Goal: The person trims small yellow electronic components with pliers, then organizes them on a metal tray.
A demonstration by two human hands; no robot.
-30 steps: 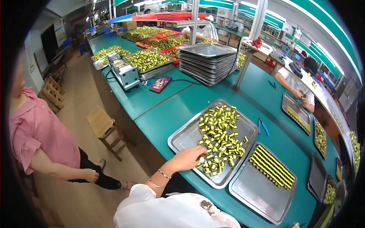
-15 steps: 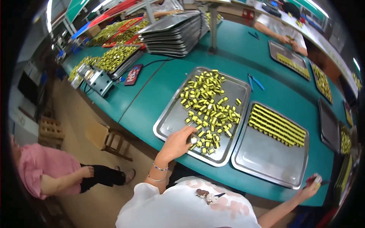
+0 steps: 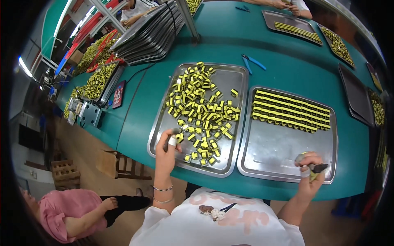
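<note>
Two shallow metal trays lay side by side on a green counter [image 3: 213,41], viewed from above by the person working at it. The left tray [image 3: 232,80] carried a loose heap of small yellow-and-black parts [image 3: 200,108], tumbled at all angles; its raised rim probably served to stop them scattering. In the right tray [image 3: 275,143], more of these parts stood in straight, tightly packed rows [image 3: 291,112] toward the far side, perhaps set close so that each row braced the next. The near half of that tray was bare metal.

The person's left hand [image 3: 165,151] was over the near left corner of the left tray, its fingers curled beside one yellow-topped part at the edge of the heap; whether they pinched it could not be told. A white wrap [image 3: 172,141] covered one finger, likely as protection.

The right hand [image 3: 310,174] was above the near right corner of the right tray. Its fingers were closed around a dark pointed object [image 3: 320,167], its tip directed right, with something yellow [image 3: 314,176] just beneath it, too small to identify. The thumb was wrapped in white too.

Blue-handled cutters [image 3: 257,63] lay splayed beyond the left tray, apparently left within reach but out of the way. Farther off were a stack of trays [image 3: 145,39], a co-worker's hands [image 3: 294,9] above another tray [image 3: 269,18], and a person in pink [image 3: 78,213] at the lower left.
</note>
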